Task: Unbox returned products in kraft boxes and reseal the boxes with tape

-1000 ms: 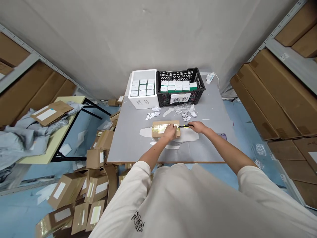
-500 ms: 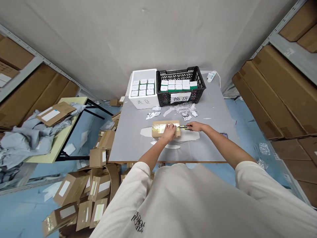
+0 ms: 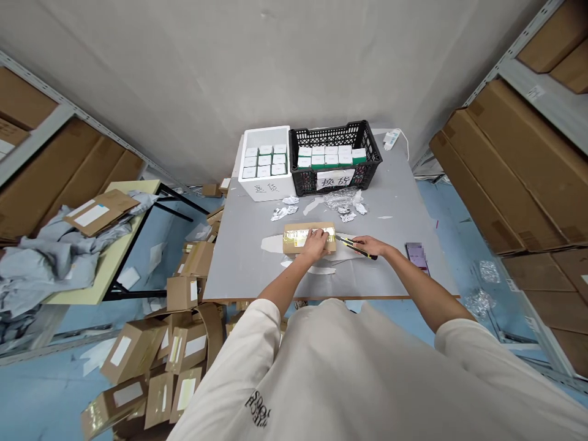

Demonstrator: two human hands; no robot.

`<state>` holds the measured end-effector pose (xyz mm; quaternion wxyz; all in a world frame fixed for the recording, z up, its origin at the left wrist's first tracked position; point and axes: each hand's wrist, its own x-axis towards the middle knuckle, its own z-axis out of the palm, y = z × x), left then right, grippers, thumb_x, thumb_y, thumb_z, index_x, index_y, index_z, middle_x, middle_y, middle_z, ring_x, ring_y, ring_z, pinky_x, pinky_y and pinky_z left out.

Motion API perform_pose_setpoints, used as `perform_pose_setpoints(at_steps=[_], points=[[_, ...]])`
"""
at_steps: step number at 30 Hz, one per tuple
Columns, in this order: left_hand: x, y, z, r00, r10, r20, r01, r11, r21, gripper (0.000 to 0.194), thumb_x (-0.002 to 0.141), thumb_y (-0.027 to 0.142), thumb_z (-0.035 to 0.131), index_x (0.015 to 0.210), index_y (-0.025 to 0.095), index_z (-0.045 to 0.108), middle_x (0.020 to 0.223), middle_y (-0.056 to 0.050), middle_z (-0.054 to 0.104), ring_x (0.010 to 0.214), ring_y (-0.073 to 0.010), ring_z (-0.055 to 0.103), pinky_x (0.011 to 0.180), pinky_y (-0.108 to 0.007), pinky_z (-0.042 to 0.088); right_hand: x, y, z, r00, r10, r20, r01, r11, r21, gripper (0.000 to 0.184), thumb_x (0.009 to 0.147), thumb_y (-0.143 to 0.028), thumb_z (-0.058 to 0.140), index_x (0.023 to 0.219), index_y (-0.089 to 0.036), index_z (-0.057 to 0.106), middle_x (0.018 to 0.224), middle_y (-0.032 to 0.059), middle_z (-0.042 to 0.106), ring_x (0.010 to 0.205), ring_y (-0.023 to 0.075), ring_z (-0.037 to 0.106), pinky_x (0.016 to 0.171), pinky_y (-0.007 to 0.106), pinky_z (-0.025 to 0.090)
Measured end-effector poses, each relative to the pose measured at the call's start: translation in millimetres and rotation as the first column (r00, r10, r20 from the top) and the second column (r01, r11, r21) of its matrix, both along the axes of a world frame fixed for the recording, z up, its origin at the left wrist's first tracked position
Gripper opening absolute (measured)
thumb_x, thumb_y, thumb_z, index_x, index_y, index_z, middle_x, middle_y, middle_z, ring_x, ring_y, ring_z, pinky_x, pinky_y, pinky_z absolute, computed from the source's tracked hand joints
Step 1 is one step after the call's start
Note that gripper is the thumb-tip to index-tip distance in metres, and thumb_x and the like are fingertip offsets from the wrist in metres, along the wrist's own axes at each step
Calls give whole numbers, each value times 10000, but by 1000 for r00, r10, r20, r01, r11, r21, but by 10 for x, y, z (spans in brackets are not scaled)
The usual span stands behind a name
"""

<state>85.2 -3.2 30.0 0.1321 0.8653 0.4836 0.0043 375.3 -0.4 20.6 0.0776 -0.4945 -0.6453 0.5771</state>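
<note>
A small brown cardboard box point(image 3: 289, 244) wrapped in yellowish tape lies on the grey table. My left hand point(image 3: 316, 245) holds it from above, fingers bent over its top and right part. In my right hand point(image 3: 370, 245) is a box cutter point(image 3: 353, 245) with a black and yellow handle, its tip pointing left at the box's right end. Whether the tip touches the cardboard, I cannot tell. Torn white paper point(image 3: 272, 244) sticks out beneath and around the box.
Behind stand a white foam box point(image 3: 269, 190) and a black crate point(image 3: 303, 184), both holding small white cartons. Crumpled paper point(image 3: 285, 212) and bubble wrap point(image 3: 340, 199) lie before them. A purple phone-like object point(image 3: 417, 256) sits at right. Cardboard boxes point(image 3: 186, 346) pile up on the floor at left.
My right hand has moved slightly right and nearer to me, drawing the box cutter to the box's right end and tilting it. My left hand stays on the box.
</note>
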Motion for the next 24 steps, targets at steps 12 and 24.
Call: perform_pose_setpoints(at_steps=[12, 24], points=[[-73, -40, 16, 998, 2, 57, -2, 1000, -5, 639, 855, 422, 752, 1404, 243, 480, 1414, -141, 510, 1297, -311, 565, 1247, -500, 219, -220, 1, -68, 989, -140, 54, 131, 981, 143, 327, 927, -522, 562, 991, -211, 642, 741, -6, 662, 635, 145, 568, 596, 240, 446], [-143, 94, 74, 973, 204, 112, -214, 973, 90, 516, 946, 181, 510, 1448, 274, 435, 1500, -132, 487, 1438, -292, 396, 1176, -481, 301, -176, -299, 174, 974, -153, 168, 62, 891, 451, 423, 1023, -479, 469, 1315, -257, 681, 1136, 83, 735, 994, 247, 683, 887, 345, 527]])
